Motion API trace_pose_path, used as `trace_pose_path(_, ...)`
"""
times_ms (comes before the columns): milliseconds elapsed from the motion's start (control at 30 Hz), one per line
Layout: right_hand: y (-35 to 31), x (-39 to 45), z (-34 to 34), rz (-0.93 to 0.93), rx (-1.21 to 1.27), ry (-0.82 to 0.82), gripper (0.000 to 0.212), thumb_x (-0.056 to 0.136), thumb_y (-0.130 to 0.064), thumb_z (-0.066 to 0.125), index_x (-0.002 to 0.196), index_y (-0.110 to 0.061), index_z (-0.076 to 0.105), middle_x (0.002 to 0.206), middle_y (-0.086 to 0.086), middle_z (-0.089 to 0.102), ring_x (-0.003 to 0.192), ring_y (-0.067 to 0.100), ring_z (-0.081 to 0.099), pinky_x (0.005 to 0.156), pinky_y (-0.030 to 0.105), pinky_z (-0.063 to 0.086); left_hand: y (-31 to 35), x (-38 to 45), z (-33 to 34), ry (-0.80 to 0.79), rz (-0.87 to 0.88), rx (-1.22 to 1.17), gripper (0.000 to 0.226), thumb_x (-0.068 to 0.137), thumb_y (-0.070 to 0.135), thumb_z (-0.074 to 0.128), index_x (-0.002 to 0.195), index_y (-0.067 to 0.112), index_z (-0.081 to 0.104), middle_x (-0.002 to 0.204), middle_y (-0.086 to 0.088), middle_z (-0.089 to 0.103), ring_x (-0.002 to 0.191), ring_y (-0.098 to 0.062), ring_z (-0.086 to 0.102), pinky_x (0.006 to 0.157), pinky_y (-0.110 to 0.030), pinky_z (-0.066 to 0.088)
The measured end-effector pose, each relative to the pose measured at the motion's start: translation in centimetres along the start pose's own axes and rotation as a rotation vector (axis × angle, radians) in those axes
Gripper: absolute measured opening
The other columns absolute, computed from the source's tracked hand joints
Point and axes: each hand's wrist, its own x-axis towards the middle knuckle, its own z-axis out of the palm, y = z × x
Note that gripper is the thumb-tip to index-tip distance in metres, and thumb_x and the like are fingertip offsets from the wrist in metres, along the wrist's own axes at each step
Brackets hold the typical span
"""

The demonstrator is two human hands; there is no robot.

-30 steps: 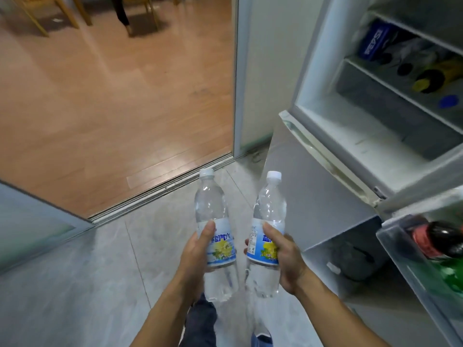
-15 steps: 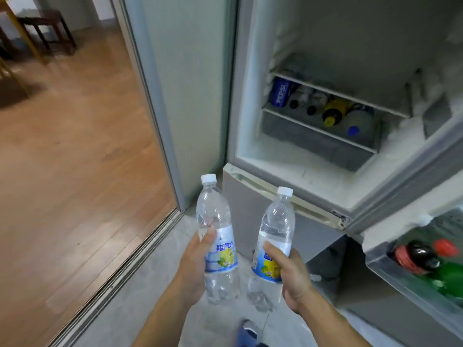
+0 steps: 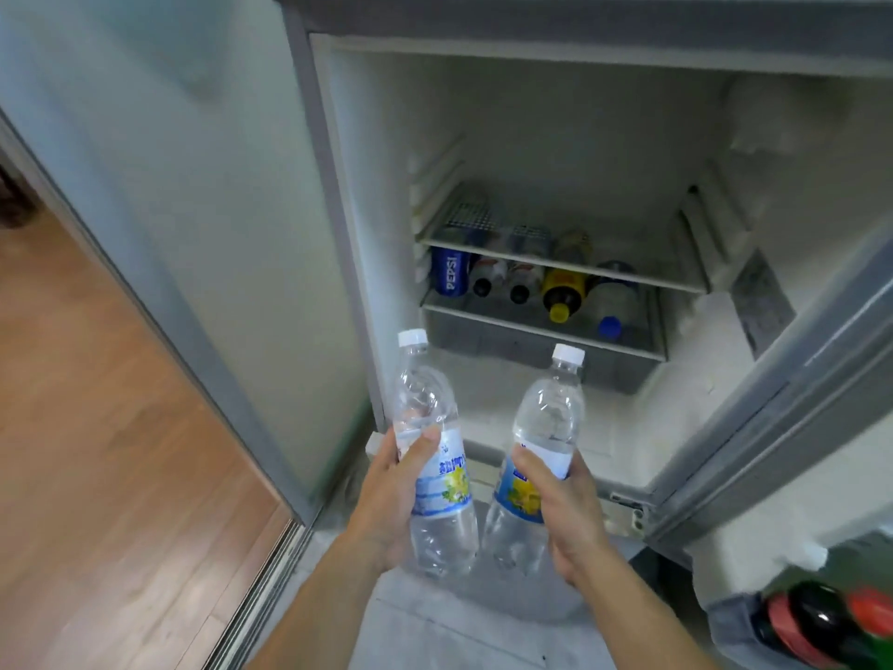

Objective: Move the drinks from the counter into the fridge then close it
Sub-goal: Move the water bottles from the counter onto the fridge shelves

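My left hand (image 3: 386,495) grips a clear water bottle (image 3: 427,427) with a white cap and a blue-yellow label. My right hand (image 3: 570,515) grips a second bottle of the same kind (image 3: 543,427). Both are held upright, tilted slightly apart, just in front of the open fridge (image 3: 348,234). Inside, the white floor (image 3: 541,413) of the compartment lies right behind the bottles. A low shelf (image 3: 531,326) further back carries several drinks: a blue Pepsi can (image 3: 451,275), dark-capped bottles, a yellow-capped bottle (image 3: 563,295) and a blue-capped one.
The fridge door (image 3: 792,403) stands open at the right, its lower rack (image 3: 729,621) holding red-capped and green bottles. A white wall panel (image 3: 183,210) and a sliding-door track (image 3: 261,602) lie left, with wooden floor (image 3: 96,452) beyond. Grey tiles are underfoot.
The view has swung right and closer to the fridge, so its interior now faces me. Both hands have carried the bottles up towards the opening.
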Motion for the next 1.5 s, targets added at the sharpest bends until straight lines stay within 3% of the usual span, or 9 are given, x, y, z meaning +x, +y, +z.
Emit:
trace_pose_path(300,-12.8,10.7,2.7,-0.223,0.185,0.080,0.042,0.085,-0.014,0.074,0.124,-0.015,0.060,0.109,0.007,0.074,0.093,0.021,0.073,0.076,0.031,0.058,12.0,11.4,7.8,-0.132,0.238,0.096,0.012,0.089,0.017,0.069,0.099,0.022,0.066,0.092,-0.006,0.076,0.081,-0.022,0.073,0.074,-0.042,0.061)
trace_pose_path(533,-22.5,20.5,5.6,-0.481,0.031,0.129,0.046,0.076,-0.036,0.080,0.114,-0.028,0.055,0.106,-0.010,0.067,0.098,0.008,0.068,0.077,0.026,0.054,19.7,21.2,13.3,-0.146,0.605,0.264,0.026,0.086,0.003,0.071,0.094,0.025,0.059,0.077,0.011,0.068,0.064,0.000,0.068,0.059,-0.021,0.054)
trace_pose_path(700,-24.1,26.0,7.0,-0.535,-0.036,0.122,0.052,0.087,-0.024,0.075,0.128,-0.017,0.044,0.110,-0.008,0.062,0.094,0.001,0.066,0.081,0.022,0.056,21.8,26.7,15.7,-0.165,0.710,0.358,0.031,0.092,-0.002,0.060,0.093,0.027,0.048,0.048,0.018,0.057,0.037,0.005,0.049,0.040,-0.019,0.044)
trace_pose_path(767,-23.9,27.6,7.3,-0.580,-0.054,0.082,0.046,0.089,-0.018,0.073,0.125,-0.019,0.044,0.108,-0.009,0.063,0.087,-0.008,0.067,0.072,0.013,0.053,21.6,28.5,16.0,-0.125,0.735,0.368,0.032,0.092,-0.002,0.061,0.109,0.020,0.046,0.058,0.014,0.062,0.044,0.004,0.053,0.044,-0.020,0.047)
trace_pose_path(867,-23.9,28.9,8.0,-0.612,-0.131,0.036,0.052,0.090,-0.018,0.072,0.133,-0.014,0.043,0.116,-0.004,0.063,0.097,-0.003,0.065,0.077,0.013,0.054,21.1,30.1,16.3,-0.121,0.678,0.390,0.060,0.091,0.009,0.066,0.142,0.009,0.033,0.110,-0.021,0.062,0.093,-0.032,0.066,0.075,-0.045,0.056)
trace_pose_path(967,-24.4,29.4,8.5,-0.638,-0.168,0.033,0.056,0.089,-0.017,0.073,0.135,-0.012,0.041,0.119,-0.002,0.062,0.101,0.000,0.063,0.080,0.013,0.053,21.0,30.9,16.2,-0.014,0.750,0.577,0.079,0.086,0.020,0.074,0.150,0.016,0.027,0.141,-0.007,0.049,0.121,-0.021,0.052,0.088,-0.022,0.043)
trace_pose_path(1233,-21.6,29.8,6.1,-0.608,-0.578,0.161,0.080,0.056,-0.064,0.078,0.120,-0.023,0.052,0.111,-0.010,0.062,0.096,0.008,0.063,0.080,0.025,0.054,20.2,32.7,14.0,0.152,0.782,1.107,0.073,0.083,0.049,0.069,0.139,0.017,0.035,0.131,-0.006,0.058,0.102,-0.022,0.061,0.072,-0.026,0.040)
trace_pose_path(1333,-21.3,31.0,5.8,-0.656,-0.597,0.156,0.070,0.056,-0.056,0.083,0.111,-0.026,0.051,0.097,-0.017,0.059,0.084,-0.003,0.060,0.071,0.018,0.051,20.1,33.7,14.1,0.182,0.819,1.115,0.067,0.084,0.049,0.069,0.135,0.020,0.037,0.130,-0.004,0.059,0.099,-0.023,0.060,0.071,-0.028,0.038)
trace_pose_path(1500,-23.3,34.0,6.5,-0.608,-0.654,0.158,0.071,0.070,-0.037,0.086,0.126,-0.015,0.048,0.116,0.000,0.059,0.101,0.018,0.063,0.081,0.039,0.060,21.6,36.6,15.7,0.217,0.816,1.125,0.073,0.086,0.042,0.071,0.142,0.014,0.033,0.141,-0.010,0.052,0.122,-0.031,0.056,0.093,-0.032,0.046)
